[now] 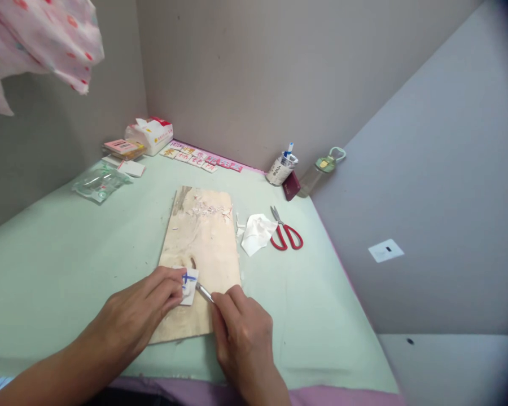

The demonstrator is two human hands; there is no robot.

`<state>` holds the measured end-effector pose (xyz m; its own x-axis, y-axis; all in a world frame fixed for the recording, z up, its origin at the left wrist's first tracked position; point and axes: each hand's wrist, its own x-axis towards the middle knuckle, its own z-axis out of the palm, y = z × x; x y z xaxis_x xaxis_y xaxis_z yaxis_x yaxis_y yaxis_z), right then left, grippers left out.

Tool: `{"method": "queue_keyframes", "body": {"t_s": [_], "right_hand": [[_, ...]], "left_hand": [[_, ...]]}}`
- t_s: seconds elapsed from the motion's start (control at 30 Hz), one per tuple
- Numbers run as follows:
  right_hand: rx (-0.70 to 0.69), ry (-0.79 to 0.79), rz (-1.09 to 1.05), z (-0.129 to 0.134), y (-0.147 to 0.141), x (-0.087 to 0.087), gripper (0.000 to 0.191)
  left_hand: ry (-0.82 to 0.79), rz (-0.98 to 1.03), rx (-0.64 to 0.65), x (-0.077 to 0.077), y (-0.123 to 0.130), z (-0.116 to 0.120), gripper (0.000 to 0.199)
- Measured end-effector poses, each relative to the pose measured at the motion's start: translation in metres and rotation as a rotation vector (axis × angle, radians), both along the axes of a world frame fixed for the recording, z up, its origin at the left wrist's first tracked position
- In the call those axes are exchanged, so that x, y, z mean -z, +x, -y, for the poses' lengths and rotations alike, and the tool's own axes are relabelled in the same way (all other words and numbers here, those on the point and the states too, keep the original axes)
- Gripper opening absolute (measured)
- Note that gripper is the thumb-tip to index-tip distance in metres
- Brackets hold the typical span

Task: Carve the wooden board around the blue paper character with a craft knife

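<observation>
On the near half of a pale wooden board [207, 237] lies a small white square piece [188, 296] with blue strokes drawn on it. My left hand [148, 304] grips its left side, fingers closed over the edge and covering part of the marking. A slim silver craft knife [205, 292] is held in my right hand [245, 327], its tip touching or very near the piece's right edge. Fingers hide most of the knife's handle. Pale shavings [207, 208] are scattered over the board's far end.
Right of the board lie a crumpled white tissue [257, 234] and red-handled scissors [285, 230]. Farther back stand a pen cup [280, 171] and a bottle [319, 173]. Lettered cards [197, 160], a tissue pack [152, 137] and a clear plastic bag [99, 181] line the far left.
</observation>
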<state>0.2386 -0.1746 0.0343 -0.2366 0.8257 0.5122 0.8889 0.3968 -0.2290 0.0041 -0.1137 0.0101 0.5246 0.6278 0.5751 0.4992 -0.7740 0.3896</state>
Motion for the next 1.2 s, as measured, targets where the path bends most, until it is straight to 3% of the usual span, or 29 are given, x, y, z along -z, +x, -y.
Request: {"method": "queue_keyframes", "body": {"t_s": [0.47, 0.67, 0.9, 1.2], "right_hand": [[-0.101, 0.121, 0.178, -0.02, 0.014, -0.018, 0.041], [-0.144, 0.229, 0.199, -0.018, 0.013, -0.014, 0.041], [-0.138, 0.249, 0.196, -0.014, 0.01, -0.01, 0.032], [-0.126, 0.207, 0.176, -0.014, 0.01, -0.005, 0.035]], "left_hand": [[-0.046, 0.014, -0.009, 0.0, 0.0, 0.0, 0.023], [-0.108, 0.04, -0.003, 0.0, -0.002, -0.001, 0.024], [-0.214, 0.056, -0.011, 0.002, -0.004, 0.001, 0.023], [-0.322, 0.114, -0.036, -0.005, -0.007, -0.002, 0.022]]}}
